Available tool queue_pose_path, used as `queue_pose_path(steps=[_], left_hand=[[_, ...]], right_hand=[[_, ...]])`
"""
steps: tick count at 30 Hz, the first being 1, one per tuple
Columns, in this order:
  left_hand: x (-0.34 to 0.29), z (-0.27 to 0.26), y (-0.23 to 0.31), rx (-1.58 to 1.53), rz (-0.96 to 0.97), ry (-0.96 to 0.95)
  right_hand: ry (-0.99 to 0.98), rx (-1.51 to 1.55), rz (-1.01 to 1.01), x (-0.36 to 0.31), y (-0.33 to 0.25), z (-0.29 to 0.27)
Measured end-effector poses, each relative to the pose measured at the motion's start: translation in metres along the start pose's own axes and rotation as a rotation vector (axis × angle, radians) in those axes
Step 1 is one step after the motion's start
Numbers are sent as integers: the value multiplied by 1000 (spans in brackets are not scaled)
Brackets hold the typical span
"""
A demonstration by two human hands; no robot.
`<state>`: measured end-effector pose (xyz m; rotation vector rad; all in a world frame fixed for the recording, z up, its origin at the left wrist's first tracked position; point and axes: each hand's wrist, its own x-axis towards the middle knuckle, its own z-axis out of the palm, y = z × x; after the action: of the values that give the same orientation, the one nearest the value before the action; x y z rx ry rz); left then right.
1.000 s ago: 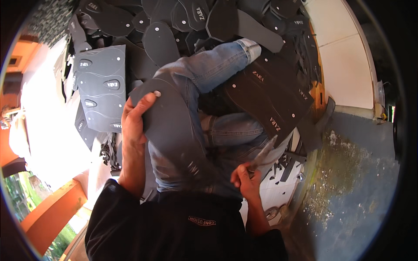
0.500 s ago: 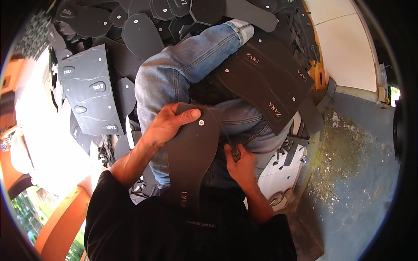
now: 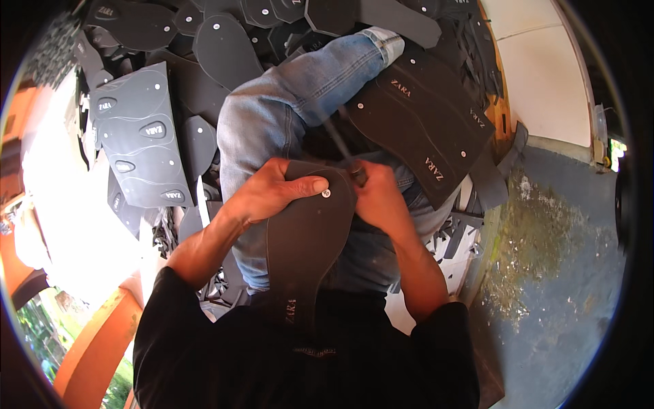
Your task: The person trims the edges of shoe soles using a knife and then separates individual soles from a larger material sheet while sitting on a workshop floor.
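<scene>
My left hand clamps the top of a black shoe sole, its thumb lying flat on the face beside a small white round sticker. The sole stands over my lap, its lower end against my dark shirt. At the sole's upper right edge, my right hand is closed round the dark handle of a thin-bladed knife. Its blade is blurred by motion and points up and to the left, past the sole's top edge. Fingertips of the left hand are hidden behind the sole.
Bent legs in jeans surround the work. A dark uncut sheet with sole outlines rests by the right leg; a greyer sheet lies left. Cut soles pile up ahead. Black offcuts litter the right side, near a blue-grey floor.
My right hand and the knife have moved up from beside the sole's right edge to its top corner, the blade swinging out beyond it. The left hand keeps its hold on the sole.
</scene>
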<state>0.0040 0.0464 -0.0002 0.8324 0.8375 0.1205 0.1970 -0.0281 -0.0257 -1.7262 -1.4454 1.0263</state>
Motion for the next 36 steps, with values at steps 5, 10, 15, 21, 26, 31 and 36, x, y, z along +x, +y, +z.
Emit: queue_pose_path(steps=[5, 10, 15, 21, 26, 31, 36], left_hand=[[3, 5, 1, 50, -4, 14], [25, 15, -13, -255, 195, 28], [42, 94, -20, -309, 629, -81], [54, 152, 7, -562, 404, 154], [65, 167, 8, -584, 371, 116], [75, 173, 3, -602, 374, 119], [77, 176, 0, -638, 375, 113]], right_hand=[[-141, 674, 486, -3, -12, -29], [398, 851, 249, -14, -30, -53], [553, 786, 105, -37, -60, -60], [697, 386, 172, -74, -27, -73], [716, -123, 325, -117, 14, -63], [690, -171, 382, -123, 22, -50], [688, -220, 392, -123, 25, -47]])
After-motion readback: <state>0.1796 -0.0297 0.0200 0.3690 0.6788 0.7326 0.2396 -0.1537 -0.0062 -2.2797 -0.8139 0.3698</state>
